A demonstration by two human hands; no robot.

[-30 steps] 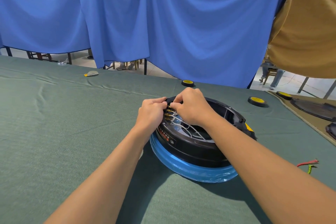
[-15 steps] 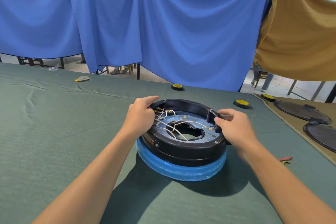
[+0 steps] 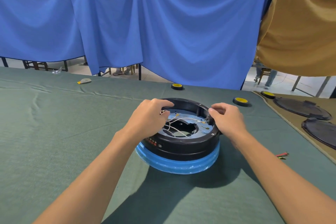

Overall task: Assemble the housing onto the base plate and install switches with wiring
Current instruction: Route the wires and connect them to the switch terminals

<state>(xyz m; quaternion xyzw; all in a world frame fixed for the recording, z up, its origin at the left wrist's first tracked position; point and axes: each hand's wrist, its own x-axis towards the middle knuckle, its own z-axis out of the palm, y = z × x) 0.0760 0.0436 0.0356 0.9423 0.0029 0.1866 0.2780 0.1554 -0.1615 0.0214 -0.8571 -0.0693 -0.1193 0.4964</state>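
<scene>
So, black housing (image 3: 181,145) sits on blue-wrapped base (image 3: 178,166), mid counter (image 3: 54,132). L hand (image 3: 149,119) curled over left rim, R hand (image 3: 228,119) pinching right rim, white wires (image 3: 179,119) loose inside

The left hand (image 3: 148,120) hides the ends of the wires (image 3: 183,118); red print (image 3: 152,141) on the housing (image 3: 181,148) is unreadably small.

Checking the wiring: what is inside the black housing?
Inside the black housing, white wires lie over a silvery plate with a central opening. The left hand covers the wires' left ends.
</scene>
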